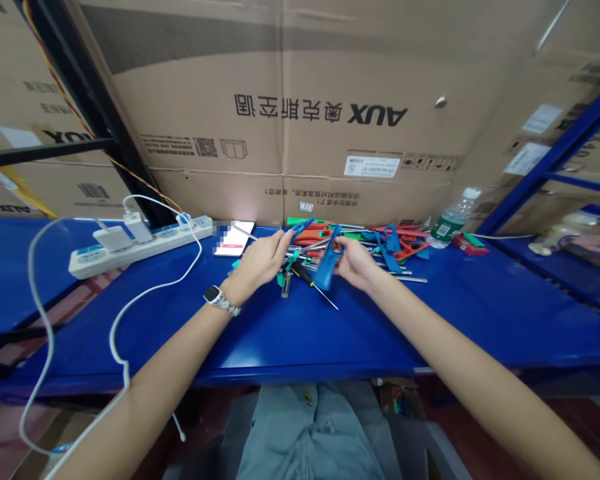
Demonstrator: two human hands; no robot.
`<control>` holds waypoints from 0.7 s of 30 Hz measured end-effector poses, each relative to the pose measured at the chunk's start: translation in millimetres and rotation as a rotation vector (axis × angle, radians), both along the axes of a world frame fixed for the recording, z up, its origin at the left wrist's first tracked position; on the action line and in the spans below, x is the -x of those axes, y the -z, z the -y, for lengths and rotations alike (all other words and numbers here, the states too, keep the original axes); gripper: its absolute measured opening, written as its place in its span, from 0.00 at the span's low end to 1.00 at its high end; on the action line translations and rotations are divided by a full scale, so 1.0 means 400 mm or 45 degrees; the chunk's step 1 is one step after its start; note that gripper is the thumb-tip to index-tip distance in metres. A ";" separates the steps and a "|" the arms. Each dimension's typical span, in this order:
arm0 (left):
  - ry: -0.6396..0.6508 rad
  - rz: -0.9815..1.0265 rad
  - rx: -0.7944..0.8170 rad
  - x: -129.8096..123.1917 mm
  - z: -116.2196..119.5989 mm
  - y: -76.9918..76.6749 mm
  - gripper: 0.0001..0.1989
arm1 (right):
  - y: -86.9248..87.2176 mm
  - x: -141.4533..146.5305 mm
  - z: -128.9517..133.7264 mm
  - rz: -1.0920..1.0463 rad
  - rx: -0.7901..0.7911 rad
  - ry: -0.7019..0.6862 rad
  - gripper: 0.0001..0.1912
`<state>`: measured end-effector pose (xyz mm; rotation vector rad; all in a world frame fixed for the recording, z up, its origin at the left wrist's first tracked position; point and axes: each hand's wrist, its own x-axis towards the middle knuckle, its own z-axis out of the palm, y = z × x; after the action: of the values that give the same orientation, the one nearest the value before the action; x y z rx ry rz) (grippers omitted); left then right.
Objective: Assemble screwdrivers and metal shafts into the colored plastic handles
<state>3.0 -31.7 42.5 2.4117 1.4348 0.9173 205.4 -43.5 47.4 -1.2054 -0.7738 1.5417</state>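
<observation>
My right hand [357,263] is closed on a blue plastic spring clamp [325,268], held up over a pile of tools. The fingers of my left hand [266,257] are pinched at another blue clamp [303,227], partly hidden behind them. Below and between the hands lies a screwdriver with a black and yellow handle [301,272], its thin shaft pointing toward me. A short clear-handled tool [286,285] rests beside it. Red-handled tools [313,235] and more blue clamps [391,240] are heaped behind and to the right.
A white power strip [145,245] with plugged-in chargers and loose cables occupies the left side. Near it lies a phone [234,239] with a lit screen. A water bottle [453,220] stands at right by a small red box [469,245]. Large cartons [280,80] wall off the back.
</observation>
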 end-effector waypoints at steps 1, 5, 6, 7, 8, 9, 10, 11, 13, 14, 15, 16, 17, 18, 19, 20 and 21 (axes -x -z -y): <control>0.025 0.107 0.076 -0.017 0.004 0.002 0.26 | 0.008 0.019 -0.006 -0.041 -0.026 0.036 0.10; 0.046 0.452 0.625 -0.076 0.019 0.002 0.28 | 0.038 0.086 -0.033 -0.008 -0.133 0.168 0.10; 0.056 0.488 0.707 -0.087 0.022 -0.002 0.27 | 0.042 0.094 -0.039 0.043 -0.161 0.207 0.10; 0.068 0.504 0.758 -0.096 0.025 -0.007 0.26 | 0.044 0.097 -0.044 0.094 -0.185 0.240 0.09; 0.092 0.510 0.783 -0.104 0.027 -0.013 0.24 | 0.044 0.096 -0.048 0.143 -0.203 0.268 0.09; 0.129 0.513 0.795 -0.112 0.028 -0.019 0.23 | 0.041 0.091 -0.051 0.181 -0.217 0.286 0.09; 0.173 0.516 0.807 -0.120 0.028 -0.025 0.22 | 0.035 0.082 -0.053 0.201 -0.224 0.294 0.09; 0.220 0.521 0.822 -0.128 0.025 -0.031 0.20 | 0.028 0.071 -0.054 0.200 -0.215 0.294 0.09; 0.279 0.548 0.860 -0.145 0.014 -0.038 0.18 | 0.010 0.041 -0.050 0.123 -0.178 0.242 0.10; 0.280 0.567 0.873 -0.155 0.006 -0.041 0.16 | 0.001 0.024 -0.044 0.055 -0.164 0.195 0.10; 0.272 0.583 0.878 -0.165 -0.003 -0.041 0.14 | -0.005 0.006 -0.037 -0.021 -0.166 0.135 0.10; 0.263 0.591 0.874 -0.176 -0.013 -0.041 0.12 | -0.008 -0.012 -0.029 -0.084 -0.195 0.087 0.09; 0.266 0.586 0.863 -0.188 -0.024 -0.040 0.11 | -0.008 -0.031 -0.020 -0.116 -0.227 0.051 0.07; 0.289 0.564 0.844 -0.202 -0.034 -0.038 0.10 | -0.005 -0.049 -0.012 -0.107 -0.247 0.045 0.08; 0.323 0.525 0.814 -0.217 -0.044 -0.036 0.10 | 0.001 -0.067 -0.006 -0.062 -0.263 0.063 0.09; 0.361 0.474 0.777 -0.233 -0.052 -0.034 0.10 | 0.007 -0.084 -0.002 0.005 -0.263 0.081 0.12; 0.397 0.418 0.739 -0.251 -0.061 -0.031 0.10 | 0.014 -0.102 0.000 0.075 -0.262 0.109 0.14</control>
<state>103.3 -7.5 55.0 1.8751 0.9922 0.6631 246.0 -43.5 41.9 -1.1203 -0.8855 1.3279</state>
